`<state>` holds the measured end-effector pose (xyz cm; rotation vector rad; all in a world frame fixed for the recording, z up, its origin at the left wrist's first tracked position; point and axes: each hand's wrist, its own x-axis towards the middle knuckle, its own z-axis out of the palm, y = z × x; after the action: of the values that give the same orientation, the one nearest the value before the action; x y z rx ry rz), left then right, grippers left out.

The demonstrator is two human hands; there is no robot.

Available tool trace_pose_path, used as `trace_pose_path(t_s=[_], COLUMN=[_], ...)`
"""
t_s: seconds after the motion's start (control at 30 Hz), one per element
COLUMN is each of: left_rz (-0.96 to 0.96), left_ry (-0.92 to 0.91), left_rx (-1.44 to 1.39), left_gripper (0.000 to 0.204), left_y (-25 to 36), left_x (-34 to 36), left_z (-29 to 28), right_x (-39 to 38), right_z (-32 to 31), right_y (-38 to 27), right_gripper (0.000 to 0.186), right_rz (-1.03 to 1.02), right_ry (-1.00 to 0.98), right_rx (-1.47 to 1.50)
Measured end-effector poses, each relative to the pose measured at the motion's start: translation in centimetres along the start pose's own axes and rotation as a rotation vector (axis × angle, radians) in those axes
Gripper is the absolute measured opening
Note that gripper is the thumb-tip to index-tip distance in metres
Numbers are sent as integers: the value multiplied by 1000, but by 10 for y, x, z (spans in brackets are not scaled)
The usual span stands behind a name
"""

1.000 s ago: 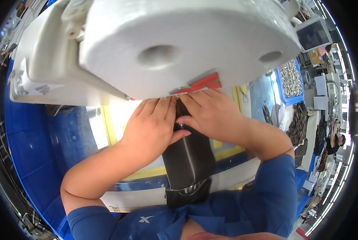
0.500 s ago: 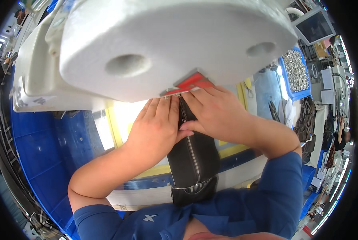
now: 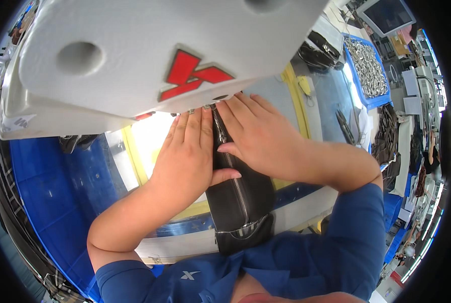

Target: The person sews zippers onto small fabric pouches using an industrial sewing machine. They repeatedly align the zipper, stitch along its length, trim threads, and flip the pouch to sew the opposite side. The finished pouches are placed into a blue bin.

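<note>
A black fabric piece (image 3: 228, 194) with a silver metal zipper (image 3: 240, 194) running along its length lies between my hands. Its near end, crossed by another zipper, reaches my shirt. My left hand (image 3: 185, 154) is open and flat on its left side, the thumb stretched over the zipper. On the right side my right hand (image 3: 261, 131) lies open too, fingers extended forward, thumb beside the zipper. Both sets of fingertips reach the lower edge of a bulky pale grey sewing machine head (image 3: 129, 40) with a red emblem. That head hides the needle area.
A blue bin (image 3: 44, 202) is at left. Yellow strips (image 3: 298, 106) mark the brightly lit work surface. To the right are dark pliers-like tools (image 3: 344, 126), a blue tray of metal rings or links (image 3: 367, 68), dark material (image 3: 385, 134) and a screen (image 3: 387, 16).
The machine head appears farther up and left, showing more of its emblem. My left thumb has shifted nearer to me, apart from the right thumb. Both hands stay on the black piece.
</note>
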<state>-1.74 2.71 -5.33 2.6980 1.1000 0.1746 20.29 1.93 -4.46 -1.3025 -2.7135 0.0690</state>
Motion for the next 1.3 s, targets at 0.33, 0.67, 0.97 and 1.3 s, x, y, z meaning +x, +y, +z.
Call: trace_pose_path(t_s=[0.33,0.67,0.97,1.3], left_rz=[19,10,40,-21], left_ry=[28,5,57,-12], left_rx=[-53,-54,-39,-85], left_gripper=[137,136,121,116], left_y=[-5,-4,-6,-2], left_x=[8,11,10,7], left_z=[-10,-13,-10,-16], right_x=[4,5,7,5], right_z=[-6,-8,-7,-1], right_y=[9,8,8,8], right_gripper=[78,76,75,33], right_rz=[-19,2,-7,-156], right_ry=[-11,-7,-29,110], right_rx=[98,101,78,144])
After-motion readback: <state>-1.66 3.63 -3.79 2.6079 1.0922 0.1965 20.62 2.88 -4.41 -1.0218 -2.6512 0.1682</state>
